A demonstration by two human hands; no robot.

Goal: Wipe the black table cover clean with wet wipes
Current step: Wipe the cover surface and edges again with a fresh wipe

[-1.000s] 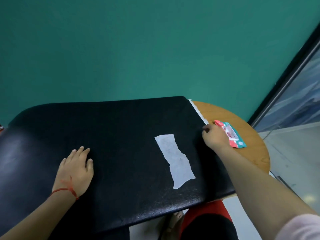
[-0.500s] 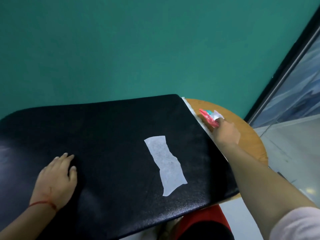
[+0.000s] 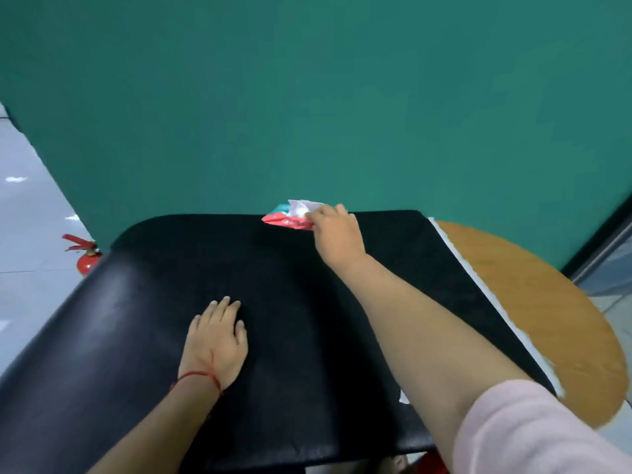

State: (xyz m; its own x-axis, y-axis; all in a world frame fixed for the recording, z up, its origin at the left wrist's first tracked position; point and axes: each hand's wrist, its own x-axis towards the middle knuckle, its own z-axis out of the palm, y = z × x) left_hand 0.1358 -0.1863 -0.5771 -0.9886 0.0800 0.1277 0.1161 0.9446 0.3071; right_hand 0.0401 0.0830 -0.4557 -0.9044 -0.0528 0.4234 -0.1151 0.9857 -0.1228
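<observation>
The black table cover (image 3: 136, 336) lies over the table and fills most of the view. My right hand (image 3: 337, 234) reaches across to its far edge and grips the red and teal wet wipe pack (image 3: 285, 218), with a white wipe sticking out of the pack's top. My left hand (image 3: 215, 343) rests flat on the cover near the middle, fingers slightly spread, a red string round the wrist. The loose white wipe is almost wholly hidden under my right forearm; only a small white corner (image 3: 403, 398) shows.
The round wooden table (image 3: 547, 319) shows bare at the right, past the cover's white edge (image 3: 478, 285). A teal wall (image 3: 307, 97) stands close behind. A red fire extinguisher (image 3: 87, 258) stands on the pale floor at the left.
My right hand lifted the wipe pack off the wooden table and carried it left to the cover's far edge. The view swung, and my forearm now covers the loose wipe.
</observation>
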